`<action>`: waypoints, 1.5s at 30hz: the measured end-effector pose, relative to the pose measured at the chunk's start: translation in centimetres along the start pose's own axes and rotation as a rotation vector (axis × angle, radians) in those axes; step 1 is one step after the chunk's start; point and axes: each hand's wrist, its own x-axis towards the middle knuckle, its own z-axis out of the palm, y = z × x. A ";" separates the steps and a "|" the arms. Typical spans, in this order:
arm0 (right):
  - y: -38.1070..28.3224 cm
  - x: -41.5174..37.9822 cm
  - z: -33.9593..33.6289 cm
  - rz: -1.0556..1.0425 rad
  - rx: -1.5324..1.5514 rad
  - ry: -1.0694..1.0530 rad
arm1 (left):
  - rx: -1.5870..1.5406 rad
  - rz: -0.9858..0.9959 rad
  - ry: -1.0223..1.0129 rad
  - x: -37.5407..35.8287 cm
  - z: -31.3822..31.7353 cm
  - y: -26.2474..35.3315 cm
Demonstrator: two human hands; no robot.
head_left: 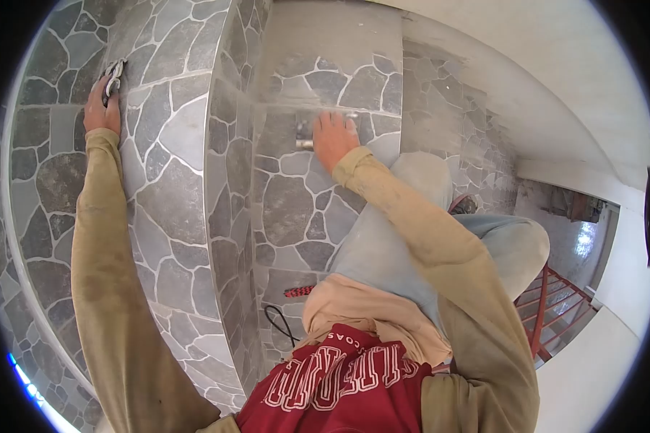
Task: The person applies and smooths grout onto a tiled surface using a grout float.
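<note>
My left hand (101,112) reaches far up on the left, closed around a crumpled black-and-white cloth (113,81) on the stone-patterned tile of a raised ledge (170,137). Lower down, on the tiled step (285,206) right of the ledge, my right hand (332,137) is wrapped over a flat metal trowel (305,131). Its shiny blade shows on both sides of my fingers, while the grip is hidden under my hand. Greyish film dulls the tiles beyond the trowel.
My bent knee (516,245) in pale trousers is at the right. A red-and-black patterned object (298,291) and a black cord loop (278,321) lie near my body. Red metal bars (556,307) stand beside an opening at lower right. A pale wall (527,86) curves along the upper right.
</note>
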 end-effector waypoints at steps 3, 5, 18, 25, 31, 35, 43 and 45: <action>0.7 -1.8 0.4 -0.088 -0.038 0.048 | 0.013 -0.023 -0.011 0.2 0.3 0.4; 3.2 -0.2 -0.4 0.013 -0.009 0.014 | -0.024 -0.021 0.005 0.0 0.2 0.5; -0.5 0.3 -3.4 -0.248 0.056 -0.119 | 0.032 -0.034 0.054 -0.4 -0.4 2.0; -2.1 6.7 -1.4 -0.114 0.059 -0.053 | 0.018 0.003 0.051 -1.1 -1.1 3.4; -4.1 1.5 -0.8 -0.597 0.021 0.027 | -0.051 -0.059 0.045 -0.4 -3.2 6.4; 1.6 13.1 -0.1 -0.113 -0.157 -0.005 | -0.106 -0.041 0.058 -1.0 -3.1 6.0; -0.8 2.1 -2.2 -0.663 -0.084 -0.094 | 0.020 -0.031 0.025 -0.4 -0.9 3.0; -0.3 0.7 1.1 -0.608 -0.015 0.001 | 0.030 -0.025 0.023 -0.4 -0.6 2.5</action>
